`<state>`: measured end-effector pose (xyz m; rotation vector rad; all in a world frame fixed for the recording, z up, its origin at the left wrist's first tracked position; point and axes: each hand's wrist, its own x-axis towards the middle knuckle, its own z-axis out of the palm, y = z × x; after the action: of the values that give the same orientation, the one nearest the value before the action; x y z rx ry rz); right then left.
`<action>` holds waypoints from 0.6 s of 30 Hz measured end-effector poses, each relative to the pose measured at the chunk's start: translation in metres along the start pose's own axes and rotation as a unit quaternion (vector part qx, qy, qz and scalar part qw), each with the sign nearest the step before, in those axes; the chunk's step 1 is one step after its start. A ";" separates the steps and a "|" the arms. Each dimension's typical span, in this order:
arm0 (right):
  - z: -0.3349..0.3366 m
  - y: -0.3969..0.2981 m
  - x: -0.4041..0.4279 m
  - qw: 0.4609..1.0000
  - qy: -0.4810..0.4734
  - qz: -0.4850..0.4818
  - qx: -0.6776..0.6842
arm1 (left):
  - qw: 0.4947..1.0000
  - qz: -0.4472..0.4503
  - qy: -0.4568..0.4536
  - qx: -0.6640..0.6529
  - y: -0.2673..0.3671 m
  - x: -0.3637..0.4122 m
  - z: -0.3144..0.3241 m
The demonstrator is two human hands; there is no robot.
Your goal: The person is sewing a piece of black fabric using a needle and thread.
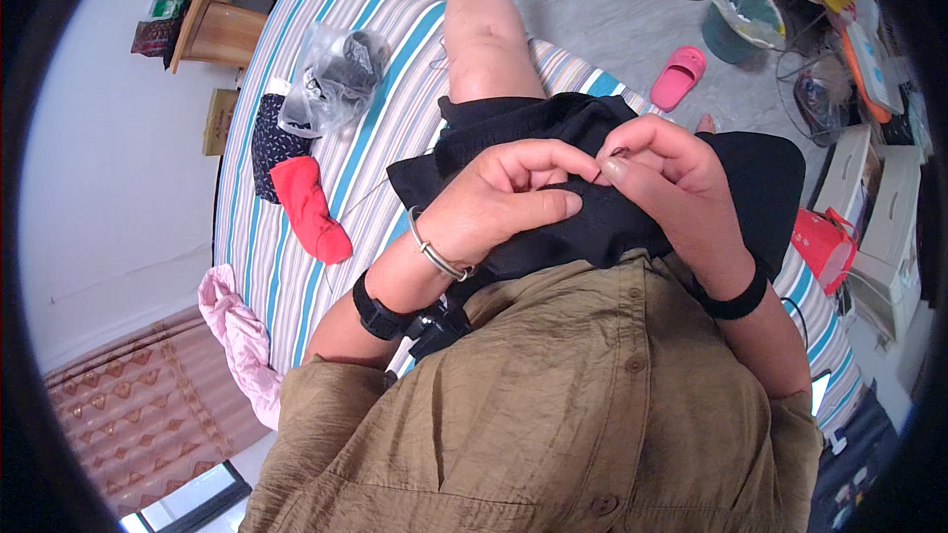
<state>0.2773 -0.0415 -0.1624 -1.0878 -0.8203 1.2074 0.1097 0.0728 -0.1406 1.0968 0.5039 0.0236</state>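
Note:
Black cloth (585, 226) lies bunched across my lap. My left hand (518, 185) holds its upper edge, with the thumb lying over the fabric and the index finger stretched towards my other hand. Thumb and forefinger of my right hand (666, 178) are pinched together around a small loop of dark thread (619, 152). The fingertips of both hands meet just above the cloth. Whether a needle is between them is too small to tell.
I sit on a striped mattress (400, 81). On its left side lie a clear plastic bag (333, 81), a dark patterned cloth bundle (272, 137), a red cloth (311, 211) and pink fabric (237, 340). A pink slipper (672, 89) and a bucket (729, 41) stand on the floor.

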 end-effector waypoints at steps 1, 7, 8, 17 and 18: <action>0.000 0.002 0.001 1.000 -0.007 -0.003 0.010 | 1.000 0.015 0.025 -0.003 -0.003 0.001 0.001; 0.004 0.018 0.013 0.999 0.003 -0.033 -0.012 | 0.987 0.064 0.144 0.037 -0.022 0.009 -0.005; -0.001 0.023 0.015 0.996 0.023 -0.065 -0.052 | 0.976 0.072 0.174 0.108 -0.019 0.010 -0.005; -0.137 -0.004 -0.099 0.939 0.323 -0.042 -0.108 | 0.931 0.234 0.275 0.052 -0.032 0.002 -0.059; -0.159 -0.005 -0.129 0.911 0.398 -0.007 -0.110 | 0.926 0.230 0.297 0.043 -0.030 0.006 -0.054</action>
<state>0.4015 -0.2005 -0.1980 -1.5963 -0.3200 0.5565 0.0864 0.1059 -0.1882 1.2717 0.7797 0.7725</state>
